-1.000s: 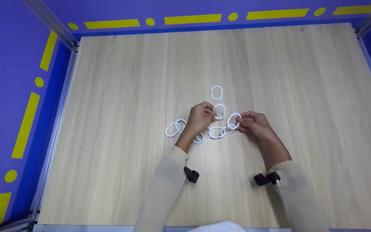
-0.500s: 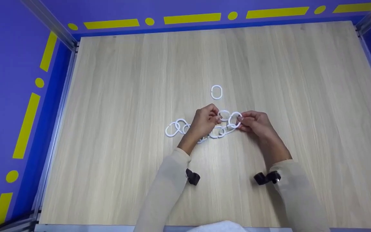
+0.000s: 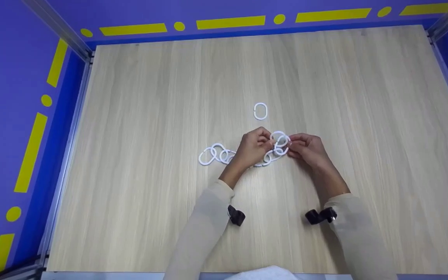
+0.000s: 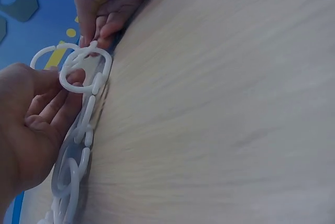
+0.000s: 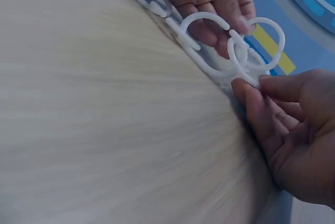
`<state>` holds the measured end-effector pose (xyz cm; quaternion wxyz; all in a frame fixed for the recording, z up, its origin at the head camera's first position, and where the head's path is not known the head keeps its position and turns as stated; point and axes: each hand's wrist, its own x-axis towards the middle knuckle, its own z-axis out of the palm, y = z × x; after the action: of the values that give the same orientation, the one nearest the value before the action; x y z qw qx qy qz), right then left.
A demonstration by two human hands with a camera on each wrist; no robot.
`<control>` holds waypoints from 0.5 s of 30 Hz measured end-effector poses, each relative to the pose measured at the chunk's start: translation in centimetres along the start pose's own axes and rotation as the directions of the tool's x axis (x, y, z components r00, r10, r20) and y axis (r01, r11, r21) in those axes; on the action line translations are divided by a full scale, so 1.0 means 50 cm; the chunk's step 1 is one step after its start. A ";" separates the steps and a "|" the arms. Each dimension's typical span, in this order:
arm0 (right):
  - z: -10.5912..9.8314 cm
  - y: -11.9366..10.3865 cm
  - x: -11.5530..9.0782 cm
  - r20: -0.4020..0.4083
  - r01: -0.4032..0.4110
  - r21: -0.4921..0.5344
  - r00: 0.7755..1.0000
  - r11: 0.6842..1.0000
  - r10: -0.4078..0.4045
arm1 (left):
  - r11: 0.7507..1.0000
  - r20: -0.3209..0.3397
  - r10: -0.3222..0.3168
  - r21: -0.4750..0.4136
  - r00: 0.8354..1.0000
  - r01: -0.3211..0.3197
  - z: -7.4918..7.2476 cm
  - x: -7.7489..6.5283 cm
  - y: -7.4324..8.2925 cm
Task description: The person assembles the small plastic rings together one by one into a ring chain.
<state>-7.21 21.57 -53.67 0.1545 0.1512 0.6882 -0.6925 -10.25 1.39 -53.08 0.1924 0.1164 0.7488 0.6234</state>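
My left hand pinches a white plastic C-shaped chain link between thumb and fingers. Facing it, my right hand pinches the end link of a white chain. In the head view the two links overlap between my fingertips; in the right wrist view the left hand's link crosses the end link near its split. From there the chain runs down to the table and leftward under my left wrist, which hides its middle. Its far-end link lies flat at the left.
One loose white link lies on the wooden table beyond my hands. Blue walls with yellow marks stand along the back and sides. A black wrist camera sits on each forearm.
My left hand has moved right with its link, from apart to overlapping the chain's end link. The right hand has stayed nearly in place, holding that end link.
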 end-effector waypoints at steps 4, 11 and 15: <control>0.002 0.019 -0.011 -0.111 0.149 0.119 0.984 0.982 -0.136 | 0.984 -0.022 -0.066 -0.167 0.998 0.061 0.002 0.002 0.003; 0.003 0.037 -0.020 -0.142 0.246 0.163 0.964 0.955 -0.224 | 0.969 -0.056 -0.095 -0.236 0.994 0.079 0.007 0.002 0.008; -0.001 0.037 -0.019 -0.108 0.240 0.157 0.968 0.958 -0.225 | 0.971 -0.054 -0.104 -0.222 0.993 0.090 0.015 0.005 0.011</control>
<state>-5.56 21.61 -54.93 0.0277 0.1125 0.6464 -0.7542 -10.17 2.28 -52.67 0.2096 0.0372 0.6861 0.6957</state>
